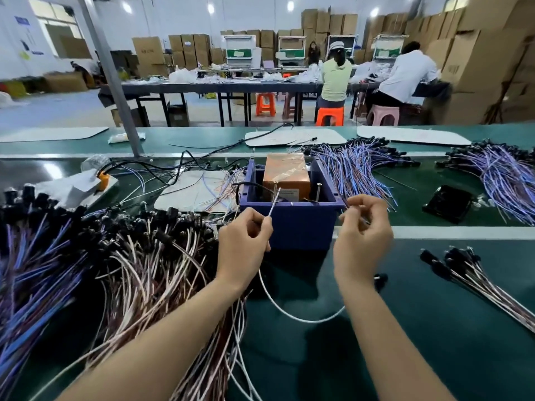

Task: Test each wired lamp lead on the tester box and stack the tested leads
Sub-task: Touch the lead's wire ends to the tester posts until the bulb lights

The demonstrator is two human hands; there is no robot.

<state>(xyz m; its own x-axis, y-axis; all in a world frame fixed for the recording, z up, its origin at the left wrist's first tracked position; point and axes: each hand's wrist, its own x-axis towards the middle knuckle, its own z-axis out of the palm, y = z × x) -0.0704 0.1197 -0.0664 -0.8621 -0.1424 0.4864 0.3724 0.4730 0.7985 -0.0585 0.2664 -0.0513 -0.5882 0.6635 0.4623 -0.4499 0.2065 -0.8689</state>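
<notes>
At the middle of a green factory bench [434, 328], a worker holds one white lamp lead [304, 319] up to the blue tester box [301, 224]. The left hand [246, 235] pinches one end between thumb and forefinger, the other fingers curled in. The right hand [363, 227] pinches the other end the same way, though the tip there is mostly hidden. Between the hands the lead sags in a loose U toward the bench's near edge. Its left end points up and away, toward the left of two metal posts [279, 193] standing in the box, and appears just short of contact. The job looks to be in its early stages. A deep tangle of leads [150, 256] covers the left side of the bench, apparently waiting their turn. Only a small, tidy stack [474, 276] lies toward the right edge, likely those already tested.
</notes>
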